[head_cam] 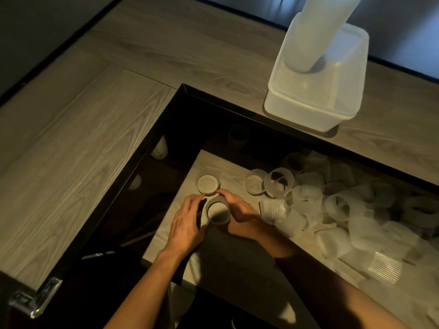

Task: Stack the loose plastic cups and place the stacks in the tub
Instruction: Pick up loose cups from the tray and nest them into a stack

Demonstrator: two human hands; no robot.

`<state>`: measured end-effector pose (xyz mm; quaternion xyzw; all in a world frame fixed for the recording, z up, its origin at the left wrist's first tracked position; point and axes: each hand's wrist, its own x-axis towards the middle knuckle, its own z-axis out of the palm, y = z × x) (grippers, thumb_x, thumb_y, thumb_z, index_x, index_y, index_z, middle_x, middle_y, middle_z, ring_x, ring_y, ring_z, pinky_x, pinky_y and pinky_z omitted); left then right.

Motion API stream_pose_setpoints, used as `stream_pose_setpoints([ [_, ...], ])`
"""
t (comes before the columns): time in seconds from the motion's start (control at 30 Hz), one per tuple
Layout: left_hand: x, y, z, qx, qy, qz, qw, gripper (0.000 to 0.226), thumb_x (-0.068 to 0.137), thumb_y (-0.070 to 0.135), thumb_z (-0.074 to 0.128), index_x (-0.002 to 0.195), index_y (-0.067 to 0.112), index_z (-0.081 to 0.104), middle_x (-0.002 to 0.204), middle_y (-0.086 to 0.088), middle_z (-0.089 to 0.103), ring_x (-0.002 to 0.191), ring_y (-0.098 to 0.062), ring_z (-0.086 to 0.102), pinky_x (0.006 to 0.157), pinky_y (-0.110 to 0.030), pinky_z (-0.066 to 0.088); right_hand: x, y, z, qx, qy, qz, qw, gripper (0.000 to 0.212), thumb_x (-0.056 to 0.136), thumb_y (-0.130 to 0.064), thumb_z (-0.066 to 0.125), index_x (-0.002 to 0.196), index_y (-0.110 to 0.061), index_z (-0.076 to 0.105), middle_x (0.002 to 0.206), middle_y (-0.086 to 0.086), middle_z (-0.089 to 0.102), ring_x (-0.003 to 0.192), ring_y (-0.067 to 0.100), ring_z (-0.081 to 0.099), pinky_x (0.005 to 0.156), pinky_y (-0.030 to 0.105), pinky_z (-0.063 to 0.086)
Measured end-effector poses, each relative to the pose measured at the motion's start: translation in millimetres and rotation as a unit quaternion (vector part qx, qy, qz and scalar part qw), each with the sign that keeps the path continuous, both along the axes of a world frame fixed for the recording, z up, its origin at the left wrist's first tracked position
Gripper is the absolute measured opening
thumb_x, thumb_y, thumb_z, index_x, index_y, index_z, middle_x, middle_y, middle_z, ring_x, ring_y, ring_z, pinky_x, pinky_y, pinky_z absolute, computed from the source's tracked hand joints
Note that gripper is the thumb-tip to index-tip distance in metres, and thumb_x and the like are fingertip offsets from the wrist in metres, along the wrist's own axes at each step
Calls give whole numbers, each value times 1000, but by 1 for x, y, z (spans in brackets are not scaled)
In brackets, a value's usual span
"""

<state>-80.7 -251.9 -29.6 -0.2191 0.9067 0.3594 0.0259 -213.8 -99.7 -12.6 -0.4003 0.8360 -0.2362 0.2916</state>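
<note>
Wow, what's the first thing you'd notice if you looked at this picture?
A tall stack of cups towers out of the clear tub at the top right, on the wooden counter. Below it, a big heap of loose cups fills the right side, and in the middle the left hand and right hand hold one cup between them.

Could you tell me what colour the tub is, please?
Translucent white tub, clearest in the head view.
</note>
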Motion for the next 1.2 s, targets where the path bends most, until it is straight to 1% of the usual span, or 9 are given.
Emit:
stream_pose_setpoints([
  [0.1,-2,6,6,64,18,20,998,83,75,17,82,142,41,39,141,13,48,126,-11,52,100,-41,52,4,1,7,-68,-11,-19,997,84,75,-34,82,145,-31,36,140,-12,47,126,9,50,105,38,46],
  [0.17,-5,7,13,63,55,51,995,76,76,22,83,140,38,43,138,12,52,124,-9,54,99,-37,52,2,-2,19,-88,8,-6,996,88,73,-37,83,147,-29,35,144,-12,41,128,11,50,106,40,47],
  [0.23,-8,2,20,48,101,57,992,81,72,31,88,141,31,45,139,7,54,126,-10,53,101,-33,48,-5,-12,32,-94,48,11,994,94,73,-37,86,150,-27,32,147,-10,36,128,15,50,106,38,47],
  [0.37,-22,-17,34,32,104,56,992,93,76,54,81,150,26,33,149,5,45,134,-10,43,109,-33,36,-21,-34,50,-77,66,7,995,97,77,-45,82,154,-30,25,152,-5,37,134,18,44,110,38,42],
  [0.53,-37,-29,30,55,80,70,993,93,80,39,82,153,28,25,152,0,43,137,-19,46,109,-43,43,-31,-52,46,-92,53,-8,994,91,80,-40,81,154,-22,31,147,0,46,128,19,51,102,33,47],
  [0.63,-43,-35,20,64,62,76,993,95,80,40,82,154,29,24,152,0,45,139,-19,44,112,-45,41,-38,-58,35,-67,46,-10,997,92,81,-40,80,155,-21,29,149,3,44,131,22,49,102,33,44],
  [0.73,-47,-35,10,74,40,77,993,96,78,43,83,152,34,24,151,1,46,140,-18,43,112,-48,42,-42,-61,26,-37,35,-13,999,93,81,-40,80,156,-21,27,150,4,43,132,24,47,105,40,45],
  [1.03,-57,-35,3,91,40,92,991,94,79,35,84,152,33,24,149,2,47,137,-17,45,106,-33,37,-47,-68,19,-26,-35,-54,998,96,81,-32,81,157,-27,22,155,2,36,138,23,41,111,38,40],
  [1.2,-57,-34,2,87,32,88,992,95,76,36,86,151,28,28,151,2,43,138,-16,43,109,-38,41,-49,-72,13,9,-55,-58,997,99,79,-27,82,157,-29,20,157,2,33,142,23,36,115,39,36],
])
